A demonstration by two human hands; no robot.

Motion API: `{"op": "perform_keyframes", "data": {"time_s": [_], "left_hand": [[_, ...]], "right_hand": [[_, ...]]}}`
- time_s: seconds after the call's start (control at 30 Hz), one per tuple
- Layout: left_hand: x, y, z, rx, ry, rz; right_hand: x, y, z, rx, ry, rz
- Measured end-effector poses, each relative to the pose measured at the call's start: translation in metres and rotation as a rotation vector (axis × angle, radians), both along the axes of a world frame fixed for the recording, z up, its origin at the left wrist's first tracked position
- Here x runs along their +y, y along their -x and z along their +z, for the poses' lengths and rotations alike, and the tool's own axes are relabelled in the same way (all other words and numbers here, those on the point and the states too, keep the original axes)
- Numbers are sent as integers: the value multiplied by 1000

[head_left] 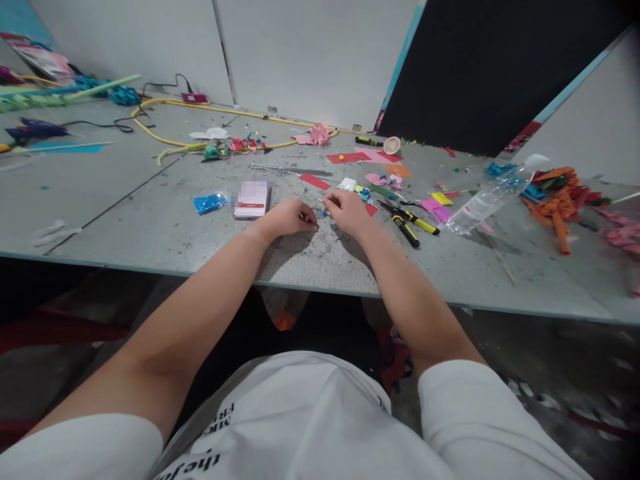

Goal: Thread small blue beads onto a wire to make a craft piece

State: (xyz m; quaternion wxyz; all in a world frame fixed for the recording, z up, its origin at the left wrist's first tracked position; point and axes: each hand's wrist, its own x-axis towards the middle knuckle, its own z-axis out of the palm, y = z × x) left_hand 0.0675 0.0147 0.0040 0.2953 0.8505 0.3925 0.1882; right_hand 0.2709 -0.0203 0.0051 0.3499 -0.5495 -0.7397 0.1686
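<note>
Over the grey table, my left hand (293, 218) is closed, its fingers curled with the tips near the tabletop. What they hold, if anything, is too small to make out. Close beside it, my right hand (346, 209) has thumb and fingers pinched together. A tiny blue piece (324, 213) shows just below the right fingertips, and I cannot tell whether it is gripped. To the left of my hands lie a phone (251, 199) with a lit screen and a blue packet (209, 203). Black-and-yellow pliers (406, 223) lie spread to the right of my right hand.
A clear plastic bottle (493, 197) leans at the right, beside orange crepe paper (560, 200). Red paper strips (315, 181) and small scraps are scattered behind my hands. A yellow cable (165, 101) runs along the back. The table's front edge (320, 290) is close to my body.
</note>
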Motion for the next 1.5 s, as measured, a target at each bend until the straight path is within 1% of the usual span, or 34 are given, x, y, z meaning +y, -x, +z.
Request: {"op": "perform_keyframes", "data": {"time_s": [0.1,0.2,0.37,0.43,0.5,0.63,0.8,0.9,1.0,1.1,1.2,1.4,1.5], "left_hand": [[-1,0,0,-6,24,16],[-2,0,1,-1,28,38],[-1,1,1,3,-17,47],[0,0,0,-25,-39,77],[0,-1,0,-90,-28,117],[-6,-1,6,-285,114,155],[-16,-2,15,-477,316,113],[-16,-2,16,-594,432,90],[-14,-3,14,-702,524,98],[-11,-2,12,-775,572,92],[-10,-2,11,-818,595,69],[-10,-1,13,-843,633,70],[-12,-1,14,-842,640,65]], "right_hand": [[0,0,-1,63,40,-9],[-1,0,-1,74,52,-21],[2,-1,-3,59,-2,6],[4,-1,-5,100,-20,23],[5,-1,-6,158,-25,28],[4,0,-5,222,-64,56],[1,3,-6,214,-221,152],[0,5,-8,210,-256,185],[-1,5,-7,230,-275,210],[-3,4,-5,261,-300,237],[-4,3,-5,249,-338,256],[-2,2,-7,217,-413,316],[-3,2,-6,209,-408,320]]}}
